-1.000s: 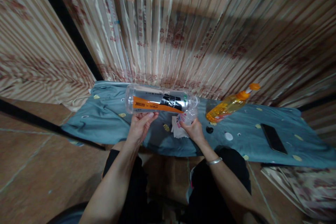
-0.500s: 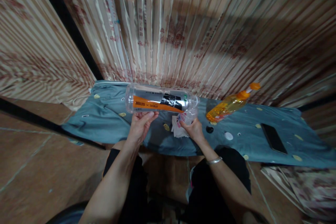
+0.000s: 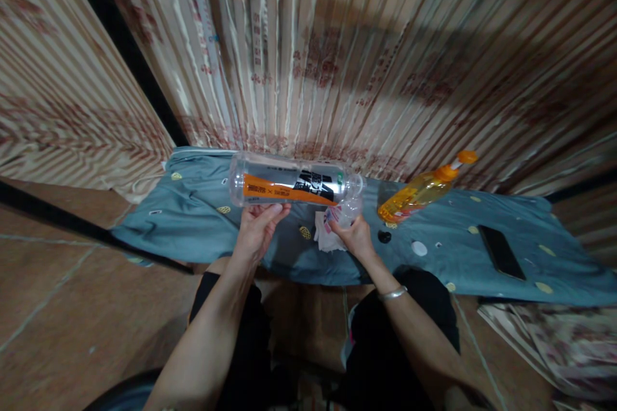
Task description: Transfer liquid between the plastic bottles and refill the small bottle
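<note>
My left hand (image 3: 258,228) grips the underside of a large clear plastic bottle (image 3: 284,183) with an orange and black label. It lies level, its neck pointing right. Lower right of that neck, my right hand (image 3: 355,236) is closed around a small clear plastic bottle (image 3: 353,205) with a pink and blue label. The two bottle mouths are close together; whether they touch I cannot tell. Below the small bottle a white tissue (image 3: 328,239) lies on the cloth. Just right of my right hand are a black cap (image 3: 384,237) and a white round cap (image 3: 419,248).
A teal patterned cloth (image 3: 193,225) covers the narrow bench. On it a bottle of yellow-orange liquid with an orange top (image 3: 414,196) stands at the back right, and a black phone (image 3: 501,252) lies farther right. A striped curtain (image 3: 313,45) hangs behind, beside a dark frame post (image 3: 125,45).
Both hands keep their grip on the bottles in nearly the same position. The whole view has shifted very slightly.
</note>
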Demonstrator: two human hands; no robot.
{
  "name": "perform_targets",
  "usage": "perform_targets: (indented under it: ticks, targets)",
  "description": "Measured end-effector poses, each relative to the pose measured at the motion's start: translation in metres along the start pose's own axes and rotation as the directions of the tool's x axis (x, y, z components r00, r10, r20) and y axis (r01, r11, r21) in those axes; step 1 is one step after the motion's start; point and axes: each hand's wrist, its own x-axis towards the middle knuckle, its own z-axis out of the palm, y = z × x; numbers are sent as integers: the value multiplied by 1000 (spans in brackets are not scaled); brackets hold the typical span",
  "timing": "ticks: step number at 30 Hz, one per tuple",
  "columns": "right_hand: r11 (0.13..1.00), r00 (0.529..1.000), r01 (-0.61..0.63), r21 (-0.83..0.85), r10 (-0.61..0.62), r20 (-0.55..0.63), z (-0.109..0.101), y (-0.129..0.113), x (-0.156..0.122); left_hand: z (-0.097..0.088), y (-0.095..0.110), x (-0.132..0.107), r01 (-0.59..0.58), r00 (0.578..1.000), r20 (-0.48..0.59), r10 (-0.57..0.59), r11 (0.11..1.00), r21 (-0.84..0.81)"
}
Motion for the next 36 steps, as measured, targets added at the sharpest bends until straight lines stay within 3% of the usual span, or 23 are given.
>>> perform_targets:
  ticks: [36]
  targets:
    - [999, 1000, -24, -24, 24, 12, -3, -5, -1, 2, -1, 1, -21, 1000, 18, 22, 999, -32]
